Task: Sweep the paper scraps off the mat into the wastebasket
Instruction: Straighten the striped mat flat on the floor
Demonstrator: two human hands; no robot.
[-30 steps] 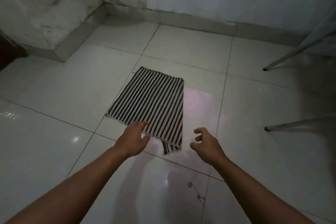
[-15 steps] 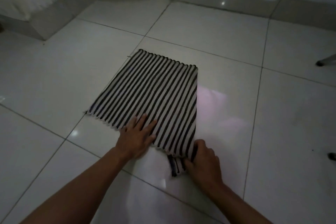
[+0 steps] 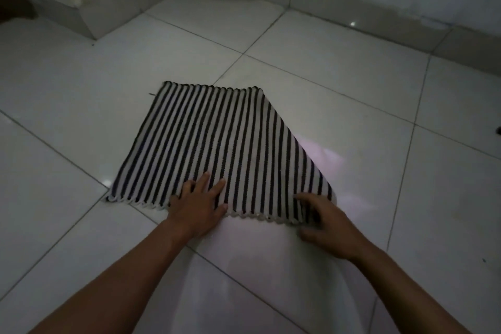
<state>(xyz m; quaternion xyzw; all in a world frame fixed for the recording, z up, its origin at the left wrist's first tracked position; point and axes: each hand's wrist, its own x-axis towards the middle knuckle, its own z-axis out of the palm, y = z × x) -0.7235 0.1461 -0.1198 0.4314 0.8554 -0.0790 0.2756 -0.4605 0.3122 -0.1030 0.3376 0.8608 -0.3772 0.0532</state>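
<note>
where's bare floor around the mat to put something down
Bare tile lies left of the striped mat, behind it up to the wall skirting, and to its right. The near edge is crowded: left hand and right hand rest there.

No readable text or signs anywhere.

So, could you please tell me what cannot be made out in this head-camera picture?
- Wastebasket, paper scraps: none shows in the head view.
- Near right corner of the black-and-white striped woven mat: covered by the right hand; grip unclear.
- Dark object at the right edge: cut off.
- Left hand lies flat on the mat.
</note>
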